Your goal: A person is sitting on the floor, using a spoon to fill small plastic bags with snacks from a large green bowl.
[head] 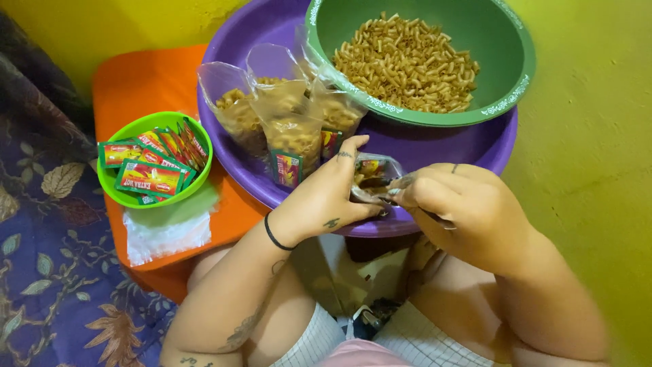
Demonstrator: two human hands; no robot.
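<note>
Both hands, left hand [326,194] and right hand [451,204], grip closed on small plastic bag [372,178]; loosened, pasta could spill.

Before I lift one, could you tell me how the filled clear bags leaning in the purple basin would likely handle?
The filled clear bags would probably feel floppy: thin film, open tops sagging. Likely light, since they hold dry macaroni-like pieces. They may tip and spill, as they lean against the green bowl and each other in the purple basin rather than standing.

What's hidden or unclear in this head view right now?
- Small bag: mostly covered by the left hand and right hand; contents unclear.
- Green bowl: cut off by top edge.
- Purple basin: bottom covered by filled bags.
- Item between the knees: dark, too small.
</note>
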